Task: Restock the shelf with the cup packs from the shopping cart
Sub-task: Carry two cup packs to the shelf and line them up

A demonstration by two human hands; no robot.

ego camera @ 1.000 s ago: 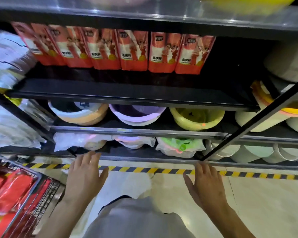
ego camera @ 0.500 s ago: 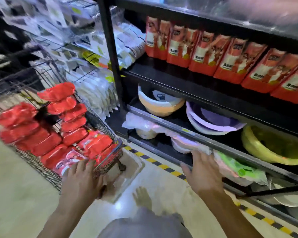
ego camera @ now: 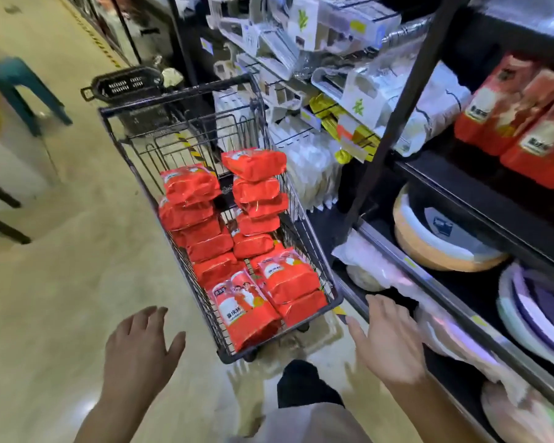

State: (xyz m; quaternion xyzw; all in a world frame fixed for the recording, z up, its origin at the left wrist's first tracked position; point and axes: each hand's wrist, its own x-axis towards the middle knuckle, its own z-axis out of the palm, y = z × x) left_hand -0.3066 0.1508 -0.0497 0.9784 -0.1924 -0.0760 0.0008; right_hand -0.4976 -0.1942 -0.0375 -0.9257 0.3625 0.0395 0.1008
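Observation:
A black wire shopping cart (ego camera: 304, 225) stands in the aisle ahead of me, filled with several red-orange cup packs (ego camera: 253, 306) stacked in rows. More of the same cup packs (ego camera: 522, 110) stand on the black shelf (ego camera: 480, 199) at the upper right. My left hand (ego camera: 138, 350) hovers open with spread fingers just left of the cart's near end, holding nothing. My right hand (ego camera: 387, 340) is open too, between the cart's near right corner and the lower shelves, touching nothing I can make out.
Plastic basins (ego camera: 442, 238) in orange, purple and white fill the lower shelves at right. White packaged goods (ego camera: 304, 43) hang on the rack beyond the cart. A black basket (ego camera: 125, 84) and a teal stool (ego camera: 16, 81) stand farther down the aisle.
My view has swung left from the shelf to the cart, which now sits centred in front of me. Both hands stay open and empty, now near the cart's near end.

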